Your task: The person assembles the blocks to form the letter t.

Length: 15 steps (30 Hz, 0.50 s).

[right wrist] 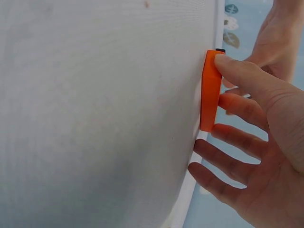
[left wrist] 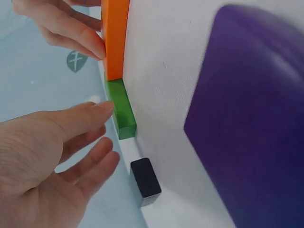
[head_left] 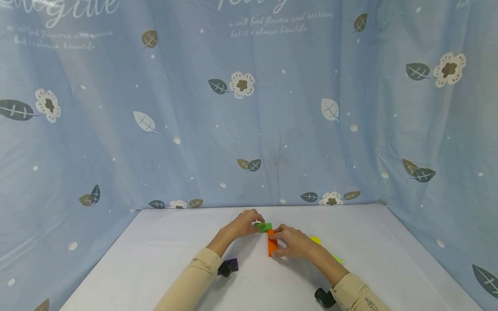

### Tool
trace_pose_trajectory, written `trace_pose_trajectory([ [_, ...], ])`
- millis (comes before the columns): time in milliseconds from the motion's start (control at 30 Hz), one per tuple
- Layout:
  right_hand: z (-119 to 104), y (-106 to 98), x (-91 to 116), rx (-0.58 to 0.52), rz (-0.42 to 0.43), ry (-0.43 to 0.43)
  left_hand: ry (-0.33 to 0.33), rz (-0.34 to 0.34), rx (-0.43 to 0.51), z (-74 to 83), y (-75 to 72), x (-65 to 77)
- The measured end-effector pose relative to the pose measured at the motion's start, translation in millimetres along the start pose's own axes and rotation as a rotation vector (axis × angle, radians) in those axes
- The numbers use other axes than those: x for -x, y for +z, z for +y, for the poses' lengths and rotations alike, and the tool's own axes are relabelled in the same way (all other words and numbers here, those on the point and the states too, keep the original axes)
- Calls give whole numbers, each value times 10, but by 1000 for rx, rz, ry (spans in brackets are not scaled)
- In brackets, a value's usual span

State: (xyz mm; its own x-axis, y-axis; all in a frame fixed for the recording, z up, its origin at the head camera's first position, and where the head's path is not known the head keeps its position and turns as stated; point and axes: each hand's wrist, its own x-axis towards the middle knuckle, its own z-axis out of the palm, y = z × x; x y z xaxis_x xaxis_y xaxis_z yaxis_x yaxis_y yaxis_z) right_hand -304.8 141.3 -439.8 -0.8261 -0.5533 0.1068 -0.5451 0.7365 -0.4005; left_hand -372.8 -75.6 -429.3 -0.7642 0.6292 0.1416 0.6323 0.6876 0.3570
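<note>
In the head view, an orange block (head_left: 272, 246) lies lengthwise toward me, its far end against a green block (head_left: 264, 226). My right hand (head_left: 293, 242) grips the orange block, thumb on the near end and a finger at the far end. My left hand (head_left: 244, 223) is around the left end of the green block. The left wrist view shows the left thumb on the green block (left wrist: 121, 111), the other fingers spread beside it. A black block (left wrist: 145, 180) stands just past the green block's free end. The right wrist view has my thumb overlapping one end of the orange block (right wrist: 210, 97).
A purple block (head_left: 234, 262) lies close to my left forearm and looms large in the left wrist view. Yellow pieces (head_left: 316, 239) show partly behind my right forearm. Patterned blue curtain (head_left: 272, 129) surrounds the back and sides of the white tabletop (head_left: 163, 242).
</note>
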Motion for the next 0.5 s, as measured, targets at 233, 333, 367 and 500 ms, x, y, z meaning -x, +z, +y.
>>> trace_pose_trajectory([
  [233,-2,-6,0,-7,4,-11,32,-29,-39,70,-12,72],
  [333,0,-6,-3,-16,-2,-11,77,-50,-85,96,-15,108],
  [367,1,-6,-4,-15,-3,-11,93,-59,-99,102,-14,118],
  [500,-4,-9,-7,-9,-5,-15,121,-99,-149,120,-12,152],
])
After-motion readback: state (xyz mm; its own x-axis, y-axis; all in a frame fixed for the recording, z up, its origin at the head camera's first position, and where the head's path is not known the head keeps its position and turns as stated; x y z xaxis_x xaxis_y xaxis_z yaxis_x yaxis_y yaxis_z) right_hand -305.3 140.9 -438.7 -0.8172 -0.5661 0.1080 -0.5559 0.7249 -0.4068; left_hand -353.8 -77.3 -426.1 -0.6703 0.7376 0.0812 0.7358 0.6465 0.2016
